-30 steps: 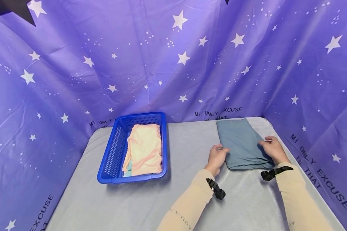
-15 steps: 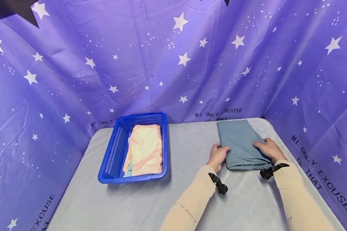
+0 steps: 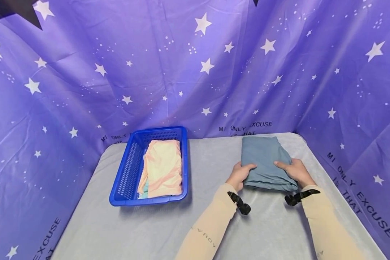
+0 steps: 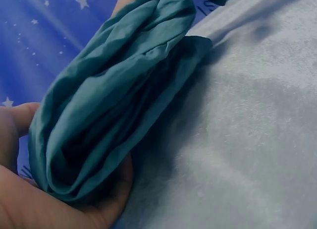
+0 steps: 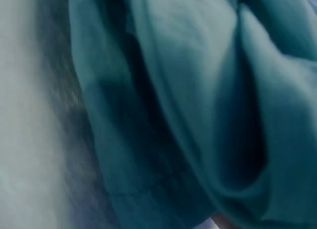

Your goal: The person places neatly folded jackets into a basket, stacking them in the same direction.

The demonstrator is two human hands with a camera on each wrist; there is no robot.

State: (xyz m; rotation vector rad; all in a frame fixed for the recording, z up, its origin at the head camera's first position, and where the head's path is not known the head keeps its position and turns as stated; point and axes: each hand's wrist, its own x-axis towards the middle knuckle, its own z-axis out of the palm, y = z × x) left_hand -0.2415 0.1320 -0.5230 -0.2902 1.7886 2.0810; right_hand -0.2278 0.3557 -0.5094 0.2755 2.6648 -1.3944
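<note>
A folded blue-green garment [image 3: 264, 159] is held by both hands at the right of the table in the head view. My left hand [image 3: 240, 176] grips its left edge, thumb on top. In the left wrist view, fingers of the left hand [image 4: 59, 199] curl under the rounded fold of the garment [image 4: 114, 105]. Across from it, my right hand [image 3: 298, 171] holds the right edge with the thumb laid over the cloth; its other fingers are hidden beneath. Loose layers of the garment [image 5: 198, 90] fill most of the right wrist view, where the right hand barely shows.
On the left side of the table stands a blue plastic basket [image 3: 120, 191]. Inside it a folded peach garment [image 3: 164, 168] lies over a mint-green cloth [image 3: 145, 191]. Grey fabric covers the table [image 3: 143, 234], and a purple starry curtain [image 3: 169, 79] surrounds it on the visible sides.
The right hand has moved left along the garment and now holds its right edge. Both hands and the garment have shifted slightly left, and its near edge looks lifted off the table.
</note>
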